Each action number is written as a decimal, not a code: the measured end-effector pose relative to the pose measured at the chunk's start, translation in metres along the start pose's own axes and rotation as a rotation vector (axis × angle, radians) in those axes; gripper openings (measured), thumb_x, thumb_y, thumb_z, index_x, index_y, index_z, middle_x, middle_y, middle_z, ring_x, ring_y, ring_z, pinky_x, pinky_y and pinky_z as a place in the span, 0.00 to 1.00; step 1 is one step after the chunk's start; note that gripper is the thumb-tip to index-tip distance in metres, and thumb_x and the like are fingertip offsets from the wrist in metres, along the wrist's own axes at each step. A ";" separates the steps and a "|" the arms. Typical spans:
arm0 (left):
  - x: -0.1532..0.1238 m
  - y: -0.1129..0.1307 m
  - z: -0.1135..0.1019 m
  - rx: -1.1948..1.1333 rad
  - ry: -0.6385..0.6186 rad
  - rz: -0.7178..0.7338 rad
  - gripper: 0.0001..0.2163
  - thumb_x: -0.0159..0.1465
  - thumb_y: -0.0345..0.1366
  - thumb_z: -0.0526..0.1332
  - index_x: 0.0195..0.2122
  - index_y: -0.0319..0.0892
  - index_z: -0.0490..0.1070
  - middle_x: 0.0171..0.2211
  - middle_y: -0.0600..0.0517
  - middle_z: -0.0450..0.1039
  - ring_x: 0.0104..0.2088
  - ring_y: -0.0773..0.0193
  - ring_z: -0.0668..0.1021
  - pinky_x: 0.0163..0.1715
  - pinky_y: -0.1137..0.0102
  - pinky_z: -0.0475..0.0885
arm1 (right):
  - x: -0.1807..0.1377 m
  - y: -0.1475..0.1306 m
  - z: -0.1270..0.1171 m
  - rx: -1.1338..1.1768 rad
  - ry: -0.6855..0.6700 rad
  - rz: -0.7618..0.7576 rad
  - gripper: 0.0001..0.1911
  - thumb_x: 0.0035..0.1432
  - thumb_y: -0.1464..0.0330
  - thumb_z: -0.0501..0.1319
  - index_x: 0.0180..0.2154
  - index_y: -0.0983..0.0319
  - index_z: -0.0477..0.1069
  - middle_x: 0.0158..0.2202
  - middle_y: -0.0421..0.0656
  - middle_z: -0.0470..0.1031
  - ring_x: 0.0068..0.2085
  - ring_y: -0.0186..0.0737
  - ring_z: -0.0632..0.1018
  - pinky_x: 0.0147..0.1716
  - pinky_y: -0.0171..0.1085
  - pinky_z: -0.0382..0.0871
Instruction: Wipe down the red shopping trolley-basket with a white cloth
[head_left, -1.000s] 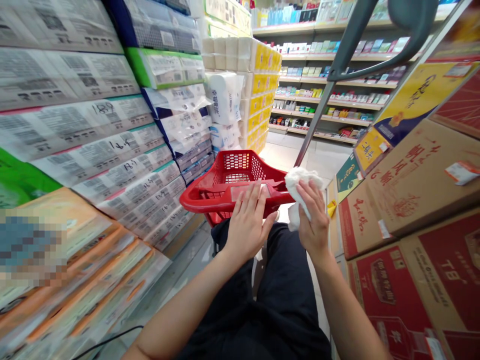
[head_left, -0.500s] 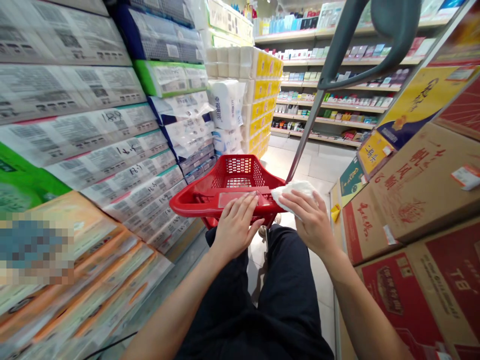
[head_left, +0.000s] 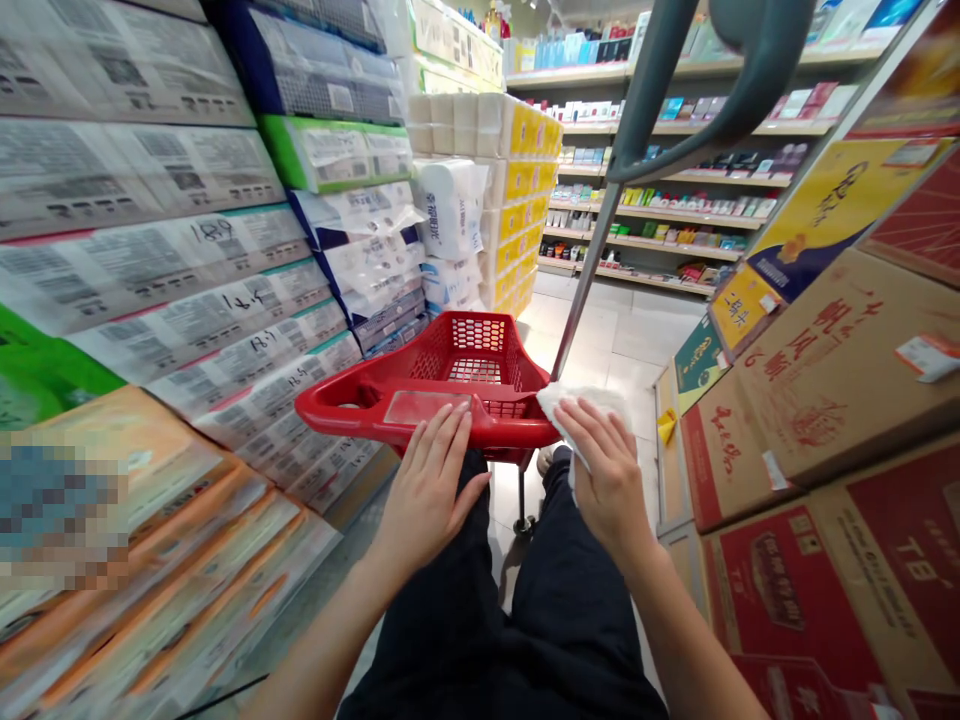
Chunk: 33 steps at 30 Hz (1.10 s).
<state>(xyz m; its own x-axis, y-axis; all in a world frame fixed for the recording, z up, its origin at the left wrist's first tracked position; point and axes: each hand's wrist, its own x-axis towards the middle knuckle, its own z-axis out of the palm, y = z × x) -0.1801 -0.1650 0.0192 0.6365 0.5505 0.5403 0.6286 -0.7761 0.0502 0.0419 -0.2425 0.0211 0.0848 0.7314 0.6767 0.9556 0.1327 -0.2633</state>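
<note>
In front of my knees is a red plastic shopping basket (head_left: 352,420) with perforated sides and a grey metal pole (head_left: 589,275) at its right. My left hand (head_left: 431,480) lies with its fingers outstretched on the near edge, over the right end of a pale rectangular panel (head_left: 420,405). A folded white cloth (head_left: 559,400) is under the fingers of my right hand (head_left: 600,460), which holds it against the basket's right corner. Part of the cloth is hidden by that hand.
Stacked tissue packs (head_left: 262,240) rise close on the left, with yellow-and-white paper packs (head_left: 517,190) beyond. Cardboard cartons (head_left: 825,350) line the right side. Stocked shelves (head_left: 675,215) stand at the back. A grey looped handle (head_left: 667,110) tops the pole.
The basket's near edge has swung left and towards me, with my left hand moving along with it. My right hand and the cloth are slightly lower. The pole has shifted left.
</note>
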 end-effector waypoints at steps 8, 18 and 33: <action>-0.010 0.002 -0.005 0.115 0.020 -0.102 0.35 0.67 0.39 0.54 0.70 0.34 0.37 0.70 0.40 0.45 0.69 0.50 0.53 0.65 0.54 0.54 | 0.015 -0.083 0.021 0.026 -0.148 -0.104 0.28 0.63 0.77 0.48 0.63 0.60 0.60 0.64 0.42 0.64 0.65 0.39 0.64 0.68 0.47 0.43; -0.009 -0.003 -0.002 0.103 0.019 -0.074 0.32 0.67 0.36 0.53 0.70 0.36 0.40 0.69 0.43 0.48 0.69 0.55 0.53 0.66 0.58 0.54 | 0.002 -0.065 0.013 -0.002 -0.170 -0.159 0.30 0.61 0.78 0.49 0.64 0.58 0.59 0.64 0.41 0.63 0.66 0.38 0.61 0.68 0.45 0.45; 0.003 0.022 0.007 -0.030 0.042 -0.065 0.31 0.67 0.33 0.54 0.69 0.38 0.43 0.68 0.43 0.51 0.68 0.54 0.55 0.64 0.55 0.57 | 0.030 0.051 0.004 0.430 -0.051 0.077 0.29 0.51 0.79 0.48 0.52 0.59 0.72 0.56 0.44 0.73 0.60 0.40 0.71 0.63 0.48 0.62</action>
<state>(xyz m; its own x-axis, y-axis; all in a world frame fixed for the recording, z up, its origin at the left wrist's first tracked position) -0.1609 -0.1781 0.0161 0.5750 0.5870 0.5699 0.6539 -0.7484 0.1112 0.0923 -0.2113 0.0247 0.1266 0.7809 0.6117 0.7417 0.3350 -0.5811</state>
